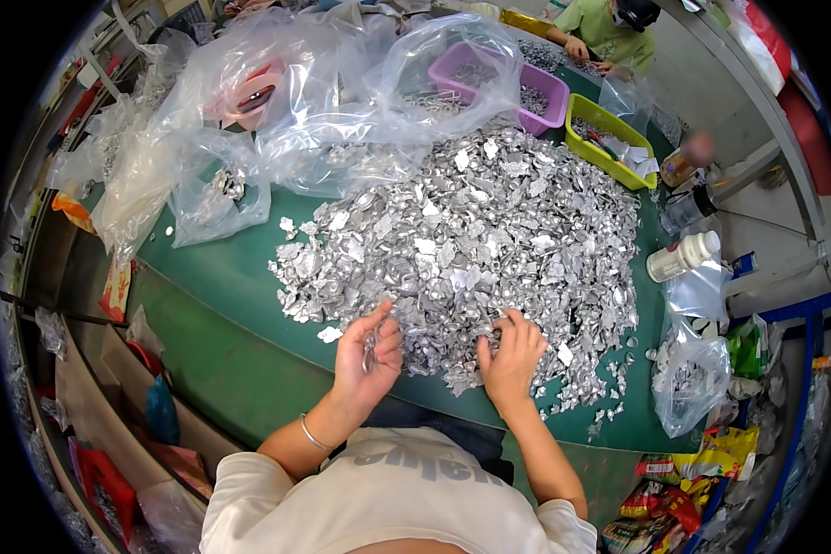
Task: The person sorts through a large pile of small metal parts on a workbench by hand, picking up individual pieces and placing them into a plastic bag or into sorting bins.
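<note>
A wide heap of small silver metal pieces point(471, 231), many of them flat and leaf-like, lies on the green tabletop point(249, 305) in front of me. At the heap's near left edge, my left hand point(369, 358) is turned partly palm up. Its fingers are curled around a few silver metal pieces point(370, 351). My right hand point(513, 358) rests at the near edge of the heap, back up, with bent fingers and thumb touching the pieces. Whatever lies under its fingertips is hidden.
Clear plastic bags point(342, 102) cover the back left. Behind the heap stand a purple basket point(556, 102) and a yellow-green basket point(632, 175). A white bottle point(683, 257) and a filled clear bag point(691, 383) are at the right edge. Another person point(609, 37) works at the far end.
</note>
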Demonstrator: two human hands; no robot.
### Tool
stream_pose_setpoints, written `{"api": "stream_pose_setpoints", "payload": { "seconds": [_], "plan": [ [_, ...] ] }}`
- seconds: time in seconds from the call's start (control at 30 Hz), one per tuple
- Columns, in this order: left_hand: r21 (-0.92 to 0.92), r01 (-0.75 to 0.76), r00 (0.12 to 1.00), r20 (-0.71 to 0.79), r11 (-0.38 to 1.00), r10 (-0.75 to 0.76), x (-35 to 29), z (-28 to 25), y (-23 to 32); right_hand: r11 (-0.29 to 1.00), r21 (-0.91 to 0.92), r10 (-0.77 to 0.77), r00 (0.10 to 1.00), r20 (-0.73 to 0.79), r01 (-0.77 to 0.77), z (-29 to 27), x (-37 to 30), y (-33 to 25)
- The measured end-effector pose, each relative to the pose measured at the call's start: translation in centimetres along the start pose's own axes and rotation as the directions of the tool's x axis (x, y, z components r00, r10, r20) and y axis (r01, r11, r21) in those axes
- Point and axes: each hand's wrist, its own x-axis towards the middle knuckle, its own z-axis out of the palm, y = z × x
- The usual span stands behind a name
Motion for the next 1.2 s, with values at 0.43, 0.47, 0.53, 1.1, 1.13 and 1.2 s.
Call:
{"api": "stream_pose_setpoints", "payload": {
  "seconds": [0.43,0.47,0.53,1.1,1.13,1.2],
  "plan": [
    [0.325,0.033,0.999,0.003,0.945,-0.037,-0.4,-1.3,-0.6,0.956,0.03,0.292,0.932,-0.213,-0.293,-2.3,2.0,3.4],
    [0.432,0.016,0.999,0.018,0.902,-0.026,-0.4,-1.3,-0.7,0.973,0.024,0.23,0.946,-0.229,-0.231,-2.6,2.1,2.7],
    [0.629,-0.017,0.999,0.046,0.778,-0.015,-0.3,-1.2,-0.9,0.988,0.132,0.103,0.981,-0.167,-0.081,-2.2,2.3,1.1],
    [0.456,0.114,0.993,-0.023,0.883,-0.117,-1.0,-2.1,-1.7,0.985,0.135,0.119,0.989,-0.088,-0.107,1.0,3.5,-2.7],
    [0.472,0.139,0.99,-0.033,0.87,-0.14,-0.9,-1.7,-2.3,0.949,0.26,0.189,0.982,-0.023,-0.177,0.5,2.9,-2.1],
    [0.498,0.178,0.977,0.012,0.849,-0.212,-0.4,-2.2,-2.9,0.815,0.482,0.299,0.946,0.129,-0.323,-0.8,1.5,-1.5]
  ]
}}
